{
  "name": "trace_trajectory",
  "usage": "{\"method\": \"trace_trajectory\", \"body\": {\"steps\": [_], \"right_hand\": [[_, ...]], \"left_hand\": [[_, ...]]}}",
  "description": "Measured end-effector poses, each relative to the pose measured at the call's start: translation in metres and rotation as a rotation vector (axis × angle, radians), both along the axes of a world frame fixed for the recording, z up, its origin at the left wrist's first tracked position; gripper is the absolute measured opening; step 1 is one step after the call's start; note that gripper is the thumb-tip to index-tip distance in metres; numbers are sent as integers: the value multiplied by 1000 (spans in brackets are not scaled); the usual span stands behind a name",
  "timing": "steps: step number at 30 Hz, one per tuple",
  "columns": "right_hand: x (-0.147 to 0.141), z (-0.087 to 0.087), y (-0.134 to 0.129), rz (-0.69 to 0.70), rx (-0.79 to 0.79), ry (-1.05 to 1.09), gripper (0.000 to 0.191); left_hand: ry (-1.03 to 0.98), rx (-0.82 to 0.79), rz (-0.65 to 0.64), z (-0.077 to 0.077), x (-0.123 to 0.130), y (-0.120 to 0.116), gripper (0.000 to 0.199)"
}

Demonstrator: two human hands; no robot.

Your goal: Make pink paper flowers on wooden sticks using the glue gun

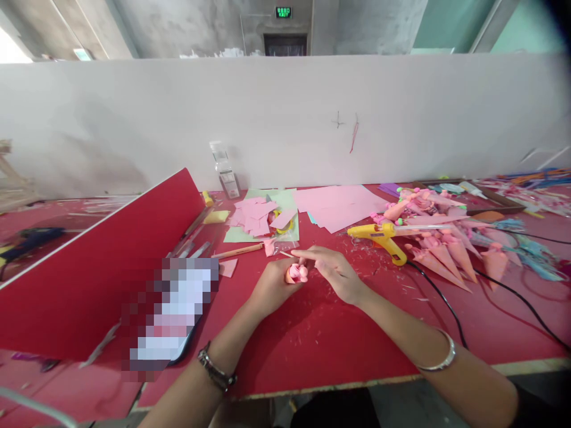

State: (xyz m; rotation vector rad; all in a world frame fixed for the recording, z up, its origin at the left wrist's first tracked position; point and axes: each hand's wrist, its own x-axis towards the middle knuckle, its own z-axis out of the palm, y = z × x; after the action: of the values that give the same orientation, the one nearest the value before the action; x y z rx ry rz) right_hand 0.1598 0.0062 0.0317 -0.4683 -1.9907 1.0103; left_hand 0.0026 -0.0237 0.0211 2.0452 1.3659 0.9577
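Over the middle of the red table, my left hand (pixel 270 288) is wrapped round a small pink paper cone (pixel 289 276). Rounded pink pieces (pixel 300 272) fill its top, which faces me. Just to the right, my right hand (pixel 341 276) pinches a thin pale stick (pixel 286 254) between thumb and forefinger, pointing left above the cone. The cone's lower end is hidden inside my left hand. A yellow glue gun (pixel 379 238) lies right of my right hand, beside a pile of similar pink cones (pixel 446 255).
Pink paper pieces (pixel 254 215) lie on a green sheet (pixel 241 233), with larger pink sheets (pixel 343 205) beside them. A wooden-handled tool (pixel 241 251) and a blurred-out phone (pixel 178 315) are on the left, by an upright red board (pixel 111 255). Black cables (pixel 446 309) cross the right side.
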Motion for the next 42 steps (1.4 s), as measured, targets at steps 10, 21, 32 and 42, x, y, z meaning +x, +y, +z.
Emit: {"method": "trace_trajectory", "body": {"steps": [10, 21, 32, 42], "right_hand": [[1, 0, 0, 10, 31, -28, 36], [-4, -8, 2, -132, -162, 74, 27], [-7, -6, -1, -106, 52, -10, 28], [-6, -5, 0, -195, 129, -23, 13]], "left_hand": [[-23, -20, -18, 0, 0, 0, 8], [-261, -142, 42, 0, 0, 3, 10], [-537, -298, 105, 3, -2, 4, 25], [-577, -379, -2, 4, -1, 4, 22]]}}
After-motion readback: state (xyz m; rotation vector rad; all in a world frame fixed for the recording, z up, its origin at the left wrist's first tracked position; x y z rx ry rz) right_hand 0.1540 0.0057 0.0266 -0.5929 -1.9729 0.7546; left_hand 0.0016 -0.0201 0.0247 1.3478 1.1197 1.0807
